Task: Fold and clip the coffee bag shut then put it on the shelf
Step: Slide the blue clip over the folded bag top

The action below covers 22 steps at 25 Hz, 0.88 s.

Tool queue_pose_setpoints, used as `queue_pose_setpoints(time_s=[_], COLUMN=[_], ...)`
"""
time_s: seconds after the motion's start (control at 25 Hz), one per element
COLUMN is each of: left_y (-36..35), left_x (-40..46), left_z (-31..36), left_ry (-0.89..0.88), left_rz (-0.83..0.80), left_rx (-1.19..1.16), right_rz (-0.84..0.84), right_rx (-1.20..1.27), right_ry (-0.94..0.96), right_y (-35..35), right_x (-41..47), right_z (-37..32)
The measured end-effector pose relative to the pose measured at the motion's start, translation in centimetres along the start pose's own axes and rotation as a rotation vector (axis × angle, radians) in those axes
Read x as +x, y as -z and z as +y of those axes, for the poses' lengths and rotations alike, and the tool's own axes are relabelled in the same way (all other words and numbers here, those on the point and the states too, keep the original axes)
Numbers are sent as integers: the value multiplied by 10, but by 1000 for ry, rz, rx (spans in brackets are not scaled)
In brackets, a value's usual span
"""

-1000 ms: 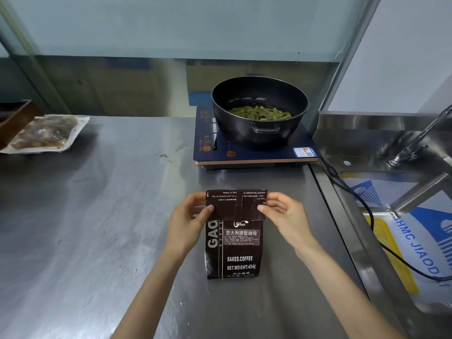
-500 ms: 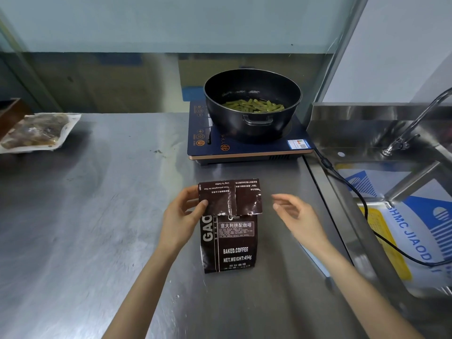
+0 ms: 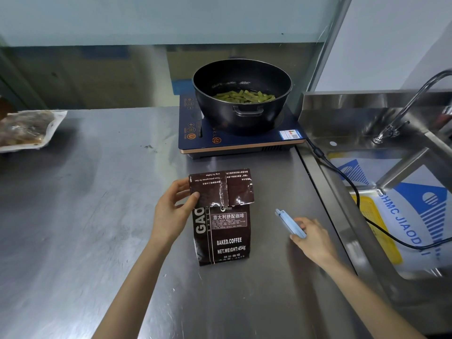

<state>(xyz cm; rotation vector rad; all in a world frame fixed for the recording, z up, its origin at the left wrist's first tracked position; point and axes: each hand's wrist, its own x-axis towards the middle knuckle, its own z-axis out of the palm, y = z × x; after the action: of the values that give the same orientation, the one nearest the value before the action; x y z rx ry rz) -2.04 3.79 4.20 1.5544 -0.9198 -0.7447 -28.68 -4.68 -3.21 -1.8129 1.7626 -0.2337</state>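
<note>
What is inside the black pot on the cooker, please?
The black pot holds cut green beans on its bottom; its near wall hides whatever lies closest to the camera.

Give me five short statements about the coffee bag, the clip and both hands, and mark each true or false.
1. The dark brown foil coffee bag has its top flap folded over. True.
2. The left hand pinches that flap. True.
3. The pale blue plastic clip is already clamped on the bag. False: it lies on the counter, at the right hand.
4. The black pot is empty. False: it holds green vegetable pieces.
5. The bag sits in the sink. False: on the steel counter.
</note>
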Motion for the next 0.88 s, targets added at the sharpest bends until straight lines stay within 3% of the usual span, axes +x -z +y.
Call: queue_pose_setpoints(time_s=[0.48,0.88], left_y=[1,-1], left_x=[-1,-5], left_z=[-1,2], left_ry=[-1,-64], left_rz=[-7,34], left_rx=[-7,-28], right_rz=[46,188], right_rx=[33,248], right_ry=[42,379], right_y=[2,43], right_x=[-2,-14], right_z=[-13,-84])
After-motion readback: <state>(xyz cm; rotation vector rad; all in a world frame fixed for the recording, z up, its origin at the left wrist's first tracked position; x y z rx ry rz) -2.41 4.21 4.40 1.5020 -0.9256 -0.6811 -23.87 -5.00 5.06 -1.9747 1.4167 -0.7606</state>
